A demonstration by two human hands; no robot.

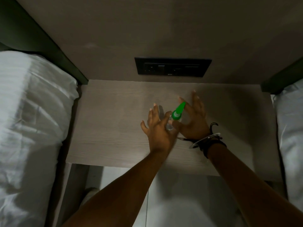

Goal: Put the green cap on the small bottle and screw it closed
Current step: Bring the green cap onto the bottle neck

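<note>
A small clear bottle (pixel 170 126) is held tilted just above the wooden bedside table (pixel 106 128). A pointed green cap (pixel 178 112) sits on its neck, tip aimed up and to the right. My left hand (pixel 156 130) pinches the bottle body between thumb and forefinger, its other fingers spread. My right hand (pixel 194 118) has its thumb at the cap's base and its forefinger along the cap's far side, the remaining fingers fanned out. Most of the bottle is hidden by my fingers.
A black socket panel (pixel 173 67) is set in the wall behind the table. White bedding (pixel 29 112) lies at the left and more white bedding (pixel 291 125) at the right. Bracelets (pixel 208 141) circle my right wrist. Pale floor shows below the table's front edge.
</note>
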